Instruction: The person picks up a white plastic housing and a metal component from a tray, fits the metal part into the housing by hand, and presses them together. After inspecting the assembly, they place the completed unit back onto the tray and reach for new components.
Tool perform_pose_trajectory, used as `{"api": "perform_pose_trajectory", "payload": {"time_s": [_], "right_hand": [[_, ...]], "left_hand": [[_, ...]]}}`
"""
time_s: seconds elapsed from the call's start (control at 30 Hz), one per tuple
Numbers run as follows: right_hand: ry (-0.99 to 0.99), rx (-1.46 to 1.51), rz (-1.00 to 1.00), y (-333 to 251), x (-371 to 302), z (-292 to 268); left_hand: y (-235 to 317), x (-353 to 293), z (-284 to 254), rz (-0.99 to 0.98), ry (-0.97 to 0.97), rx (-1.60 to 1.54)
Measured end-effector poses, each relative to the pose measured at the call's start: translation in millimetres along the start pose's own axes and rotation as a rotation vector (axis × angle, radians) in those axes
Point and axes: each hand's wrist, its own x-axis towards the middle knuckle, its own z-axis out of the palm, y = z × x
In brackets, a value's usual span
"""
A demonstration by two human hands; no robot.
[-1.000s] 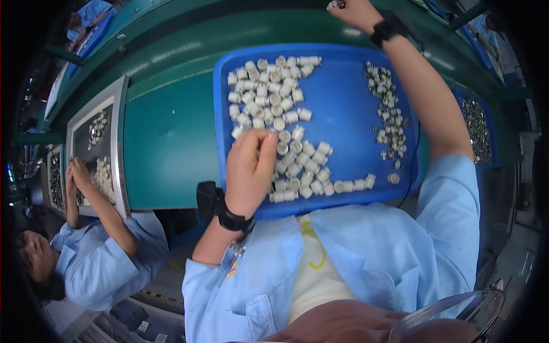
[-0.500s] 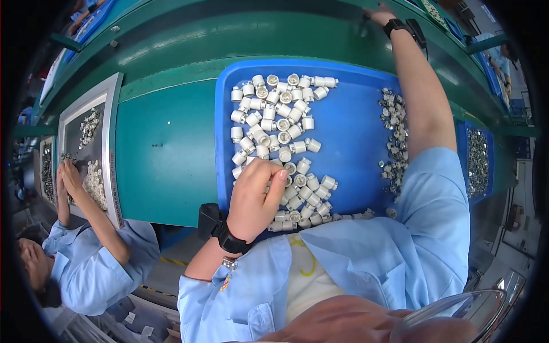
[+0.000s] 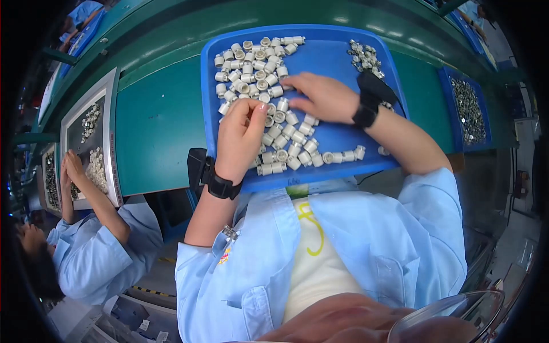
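Observation:
A blue tray (image 3: 343,143) lies before me with many small white cylindrical sockets (image 3: 278,141) heaped on its left half, some showing a hollow end and some metal fittings. My left hand (image 3: 243,134) is over the left side of the heap, thumb and fingers pressed together; what they hold, if anything, is hidden. My right hand (image 3: 326,98) reaches in from the right, palm down, its fingertips at the sockets in the middle. Its thumb and fingers are apart, with no piece visibly gripped. Small metal parts (image 3: 365,56) lie in the tray's far right corner.
On the left, a co-worker's hands (image 3: 71,168) are over a silver-framed tray (image 3: 112,137) holding white and metal pieces. A blue bin (image 3: 469,111) of small metal parts stands at the right. Green bench surface (image 3: 154,126) lies between the trays.
My right hand has come from the far right, beyond the tray, back to the sockets. My left hand keeps its closed pose over the heap. The tray sits higher in view.

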Motion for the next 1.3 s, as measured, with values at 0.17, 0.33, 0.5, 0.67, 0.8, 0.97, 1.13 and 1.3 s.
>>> {"api": "perform_pose_trajectory", "payload": {"time_s": [0.17,0.33,0.5,0.67,0.8,0.97,1.13,1.3], "right_hand": [[0.133,-0.076,0.033,17.4,14.8,7.0],[0.158,0.214,-0.053,-16.5,-16.0,-18.8],[0.324,-0.006,-0.343,-66.9,-67.3,-19.4],[0.315,0.053,-0.370,-67.1,-89.5,-19.9],[0.513,0.104,-0.044,-15.9,-94.9,-37.4],[0.333,-0.376,0.335,66.6,-92.3,-40.6],[0.120,-0.265,0.569,78.5,-90.9,-46.9],[0.369,0.367,0.349,77.3,-99.3,-56.8]], "left_hand": [[10.2,-17.4,6.0,0.032,-0.017,-0.024],[20.0,-35.5,11.0,-0.193,-0.109,-0.355],[36.1,-46.9,21.0,-0.275,-0.270,-0.648],[36.3,-56.6,34.2,-0.187,-0.298,-0.639],[35.3,-55.8,31.4,-0.256,-0.312,-0.577],[32.5,-54.9,28.8,-0.312,-0.313,-0.578],[32.8,-54.1,28.0,-0.337,-0.249,-0.664],[34.0,-51.5,26.1,-0.354,-0.257,-0.674]]}}
